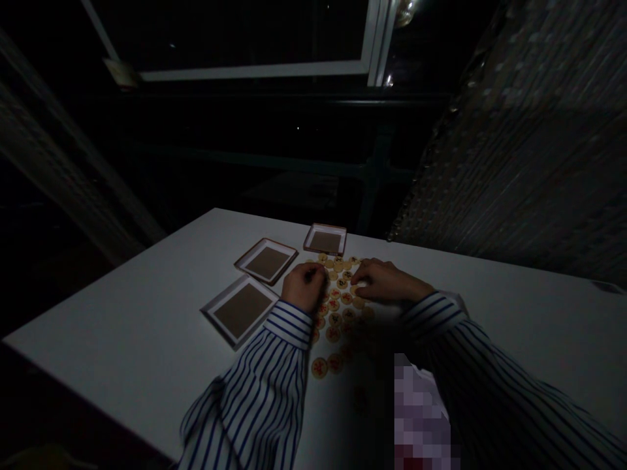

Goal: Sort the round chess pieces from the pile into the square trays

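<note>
Many round wooden xiangqi pieces (334, 305) lie loosely spread on the white table (161, 294), some with red characters, some with black. At the left edge of the spread is my left hand (304, 286), its fingers curled closed; whatever they may hold is hidden. My right hand (385, 281) reaches over the right side of the pieces, thumb and fingers bent but apart. Its fingertips are close to a pale piece (359, 303), and I cannot tell whether they touch it. Two red-marked pieces, one of them the nearer piece (319, 367), lie close to me.
Three shallow box parts with brown bottoms stand left of and behind the pieces: a near tray (242, 310), a middle tray (266, 261) and a far tray (326, 239). Beyond the table are a dark window (245, 70) and a bead curtain (514, 163). The room is dim.
</note>
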